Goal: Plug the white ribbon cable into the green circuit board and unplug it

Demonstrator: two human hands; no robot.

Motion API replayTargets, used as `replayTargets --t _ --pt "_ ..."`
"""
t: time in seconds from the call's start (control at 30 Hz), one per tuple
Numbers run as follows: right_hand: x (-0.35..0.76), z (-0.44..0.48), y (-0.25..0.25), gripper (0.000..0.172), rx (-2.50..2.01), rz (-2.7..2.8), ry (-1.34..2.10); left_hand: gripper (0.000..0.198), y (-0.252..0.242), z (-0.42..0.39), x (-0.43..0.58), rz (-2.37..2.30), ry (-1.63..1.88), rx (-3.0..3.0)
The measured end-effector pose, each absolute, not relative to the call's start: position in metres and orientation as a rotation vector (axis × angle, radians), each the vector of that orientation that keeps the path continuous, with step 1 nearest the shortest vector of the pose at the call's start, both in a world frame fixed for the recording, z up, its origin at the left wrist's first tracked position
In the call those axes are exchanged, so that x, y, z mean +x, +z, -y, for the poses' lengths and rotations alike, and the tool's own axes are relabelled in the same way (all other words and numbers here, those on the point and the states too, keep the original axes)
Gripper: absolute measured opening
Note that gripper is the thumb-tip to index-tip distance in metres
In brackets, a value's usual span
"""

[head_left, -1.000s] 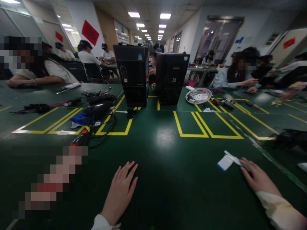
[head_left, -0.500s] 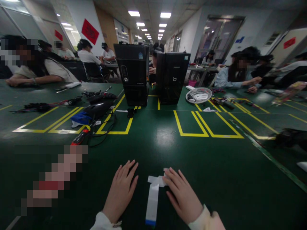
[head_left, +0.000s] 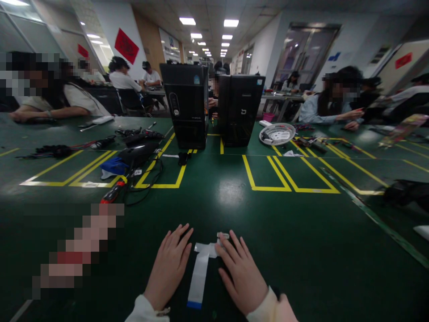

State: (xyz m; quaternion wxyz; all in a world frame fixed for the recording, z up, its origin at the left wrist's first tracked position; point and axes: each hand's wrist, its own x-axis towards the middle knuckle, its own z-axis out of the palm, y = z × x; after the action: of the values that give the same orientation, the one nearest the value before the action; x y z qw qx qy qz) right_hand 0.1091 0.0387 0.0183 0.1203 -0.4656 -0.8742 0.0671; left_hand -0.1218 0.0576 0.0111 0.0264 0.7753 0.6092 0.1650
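Here's the white flat ribbon cable [head_left: 199,277] between the hands, blue end [head_left: 194,305] nearest; left hand [head_left: 170,266] open, palm down; right hand [head_left: 239,273], fingers spread over its far end, seemingly positioning it; lifting would need a pinch.

On the green tabletop [head_left: 281,241], the left hand [head_left: 170,264] lies palm down, just beside a white strip [head_left: 199,279] with a blue end. The right hand [head_left: 236,268] has its fingers over the strip's far part; whether they pinch it is hard to tell. Beyond stand two black towers [head_left: 187,107].
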Motion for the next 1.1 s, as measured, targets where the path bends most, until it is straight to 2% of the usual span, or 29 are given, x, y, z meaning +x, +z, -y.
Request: replayTargets --t 0.2,0.43,0.8,0.97,1.1 --pt "0.112 -0.038 0.015 0.065 -1.352 2.504 0.088 0.044 0.008 -0.058 -0.124 -1.864 0.486 2.402" --pt "0.114 -0.039 0.017 0.048 -1.322 2.478 0.188 0.044 0.007 -0.059 -0.123 -1.877 0.491 2.424" --pt "0.114 -0.037 0.018 0.050 -1.343 2.490 0.248 0.046 0.009 -0.059 -0.124 -1.869 0.453 2.450" --pt "0.126 -0.036 0.025 0.061 -1.284 2.545 0.162 0.047 0.010 -0.059 -0.124 -1.887 0.422 2.429" --pt "0.192 -0.070 0.038 0.050 -1.384 2.497 -0.065 0.048 0.010 -0.059 -0.124 -1.874 0.395 2.415"
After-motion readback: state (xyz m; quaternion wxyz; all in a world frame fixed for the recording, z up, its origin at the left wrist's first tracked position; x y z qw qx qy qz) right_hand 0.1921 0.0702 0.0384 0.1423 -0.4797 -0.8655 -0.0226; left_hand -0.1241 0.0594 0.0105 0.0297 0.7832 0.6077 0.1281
